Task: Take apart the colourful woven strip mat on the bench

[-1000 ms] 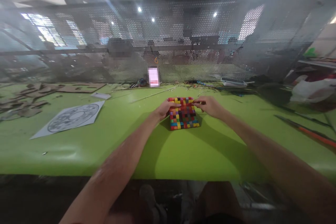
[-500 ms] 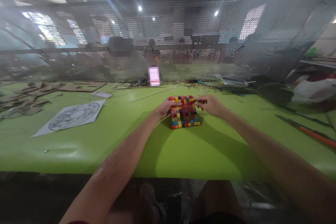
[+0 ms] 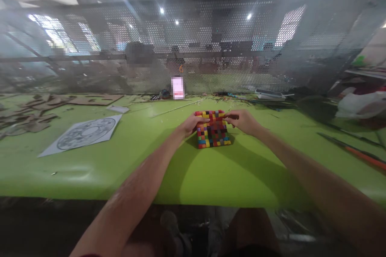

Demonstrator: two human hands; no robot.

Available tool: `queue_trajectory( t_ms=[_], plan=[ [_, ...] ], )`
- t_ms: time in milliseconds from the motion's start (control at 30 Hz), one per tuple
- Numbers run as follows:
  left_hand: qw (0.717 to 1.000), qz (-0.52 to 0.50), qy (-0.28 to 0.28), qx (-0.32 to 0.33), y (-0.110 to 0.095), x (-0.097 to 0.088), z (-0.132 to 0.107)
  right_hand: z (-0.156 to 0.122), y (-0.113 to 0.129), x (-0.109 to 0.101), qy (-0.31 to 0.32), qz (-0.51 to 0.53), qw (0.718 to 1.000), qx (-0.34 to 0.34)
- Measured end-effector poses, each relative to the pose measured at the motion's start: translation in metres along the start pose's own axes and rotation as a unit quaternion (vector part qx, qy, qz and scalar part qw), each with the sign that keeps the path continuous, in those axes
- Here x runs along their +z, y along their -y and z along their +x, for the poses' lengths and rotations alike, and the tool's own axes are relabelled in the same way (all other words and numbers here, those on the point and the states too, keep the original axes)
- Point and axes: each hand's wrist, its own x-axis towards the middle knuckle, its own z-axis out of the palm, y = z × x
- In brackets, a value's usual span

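A small woven square [image 3: 212, 132] of red, yellow, orange, blue and dark strips is tilted up at the middle of the green table. My left hand [image 3: 192, 123] grips its left edge, thumb lying over the front face and the other fingers hidden behind. At the upper right edge is my right hand [image 3: 239, 121], its thumb and forefinger pinched on the edge of the square. Whether a single strip end is between those fingertips is too small to tell.
A printed sheet with a ring pattern [image 3: 89, 131] lies left on the green table [image 3: 193, 180], near brown cardboard scraps [image 3: 33, 114]. At the back stand a blurred phone-like screen [image 3: 177, 88] and a white tray [image 3: 269, 95]. An orange-handled tool [image 3: 364, 157] lies right.
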Motion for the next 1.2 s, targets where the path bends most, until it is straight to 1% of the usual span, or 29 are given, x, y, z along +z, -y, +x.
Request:
queue_trajectory(
  t_ms=[133, 300, 433, 567, 700, 833, 967, 1200],
  plan=[
    [1.0, 0.001, 0.007, -0.001, 0.001, -0.001, 0.001, -0.001, 0.002, 0.0, -0.001, -0.003, 1.0, 0.007],
    [1.0, -0.013, 0.0, 0.0, 0.0, 0.001, 0.002, -0.001, 0.003, -0.001, -0.005, -0.003, 1.0, 0.007],
    [1.0, -0.024, -0.003, -0.002, -0.001, 0.005, 0.001, 0.0, 0.001, 0.001, -0.021, 0.024, 0.999, -0.002],
    [0.999, -0.041, -0.005, 0.005, -0.004, 0.01, -0.002, 0.002, -0.002, 0.002, -0.035, 0.061, 0.998, 0.007],
    [0.999, -0.037, -0.008, 0.002, -0.007, 0.013, -0.004, 0.001, 0.001, 0.0, -0.036, 0.059, 0.998, 0.002],
    [0.999, -0.034, -0.01, 0.0, -0.008, 0.014, -0.006, -0.001, 0.006, -0.002, -0.032, 0.035, 0.999, -0.007],
    [0.999, -0.035, -0.01, -0.003, -0.009, 0.016, -0.007, -0.001, 0.009, -0.005, -0.03, 0.039, 0.999, 0.002],
    [0.999, -0.031, -0.009, -0.002, -0.007, 0.014, -0.004, -0.001, 0.009, -0.01, 0.001, 0.038, 0.999, 0.008]
  ],
)
